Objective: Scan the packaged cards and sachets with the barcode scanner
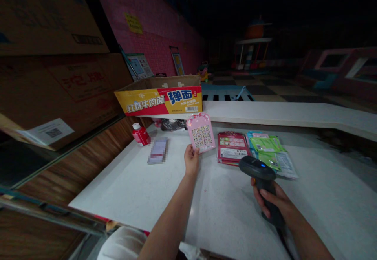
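Between the thumb and fingers of my left hand [191,158] is the lower edge of a pink card packet [201,131], held up with a grid of small pictures facing me. My right hand [272,201] is wrapped round the handle of a dark barcode scanner [257,169], whose small blue light is lit. The scanner's head points left, and its cable runs down toward me. Just beyond it lies a stack of dark red packets [232,147] with a white barcode label. Several green and blue packets [267,148] lie to their right, partly hidden by the scanner.
A red bottle with a white cap [140,134] and a blurred-out flat item [158,151] are on the white counter [123,185]. A yellow and red open carton [165,99] sits on the raised ledge [282,112]. Large cardboard boxes [67,91] are stacked at left.
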A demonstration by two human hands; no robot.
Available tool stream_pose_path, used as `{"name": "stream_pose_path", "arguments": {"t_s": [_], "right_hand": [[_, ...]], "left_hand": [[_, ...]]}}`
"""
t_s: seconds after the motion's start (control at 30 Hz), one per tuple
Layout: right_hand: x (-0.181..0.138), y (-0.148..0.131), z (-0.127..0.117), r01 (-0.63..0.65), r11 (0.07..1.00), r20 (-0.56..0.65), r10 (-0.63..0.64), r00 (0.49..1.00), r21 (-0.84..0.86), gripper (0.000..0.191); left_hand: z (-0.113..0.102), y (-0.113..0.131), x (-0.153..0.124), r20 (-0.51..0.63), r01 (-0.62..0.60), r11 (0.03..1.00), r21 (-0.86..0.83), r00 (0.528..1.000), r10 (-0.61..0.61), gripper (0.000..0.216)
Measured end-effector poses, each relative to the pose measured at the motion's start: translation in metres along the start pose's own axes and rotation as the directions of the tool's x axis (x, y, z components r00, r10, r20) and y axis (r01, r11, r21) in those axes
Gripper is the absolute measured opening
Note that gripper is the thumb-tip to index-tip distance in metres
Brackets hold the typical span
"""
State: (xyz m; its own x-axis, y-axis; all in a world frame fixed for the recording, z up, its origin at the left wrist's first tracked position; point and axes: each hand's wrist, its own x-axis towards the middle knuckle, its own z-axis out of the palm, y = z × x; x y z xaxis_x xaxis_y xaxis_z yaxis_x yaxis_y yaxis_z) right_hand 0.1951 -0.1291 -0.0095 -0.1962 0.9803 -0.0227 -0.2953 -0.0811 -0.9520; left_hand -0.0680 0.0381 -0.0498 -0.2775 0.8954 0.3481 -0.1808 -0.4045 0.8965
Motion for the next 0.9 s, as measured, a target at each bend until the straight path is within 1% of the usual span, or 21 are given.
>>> {"name": "stream_pose_path", "arguments": {"t_s": [0.17,0.3,0.47,0.63,0.9], "right_hand": [[-0.002,-0.001,0.0,-0.036,0.999,-0.027,0.036,0.999,0.003,0.041],[-0.002,-0.002,0.002,-0.032,0.999,-0.011,0.032,0.999,0.019,0.039],[-0.003,-0.003,0.001,-0.037,0.999,-0.045,0.039,0.998,0.025,0.04],[-0.003,-0.004,0.003,-0.03,1.0,-0.041,0.03,0.999,0.003,0.038],[-0.003,-0.003,0.006,-0.012,0.996,-0.055,0.007,0.998,-0.088,0.039]], "left_hand": [[0.002,0.012,-0.002,-0.004,0.002,0.988,0.152,1.0,-0.001,0.02],[0.004,0.02,-0.004,-0.002,0.0,0.98,0.199,1.0,0.0,0.018],[0.005,0.023,-0.005,-0.009,0.004,0.976,0.217,1.0,-0.002,0.017],[0.004,0.019,-0.004,-0.024,0.01,0.98,0.199,1.0,-0.006,0.017],[0.003,0.017,-0.004,-0.031,0.005,0.98,0.199,1.0,0.002,0.016]]}}
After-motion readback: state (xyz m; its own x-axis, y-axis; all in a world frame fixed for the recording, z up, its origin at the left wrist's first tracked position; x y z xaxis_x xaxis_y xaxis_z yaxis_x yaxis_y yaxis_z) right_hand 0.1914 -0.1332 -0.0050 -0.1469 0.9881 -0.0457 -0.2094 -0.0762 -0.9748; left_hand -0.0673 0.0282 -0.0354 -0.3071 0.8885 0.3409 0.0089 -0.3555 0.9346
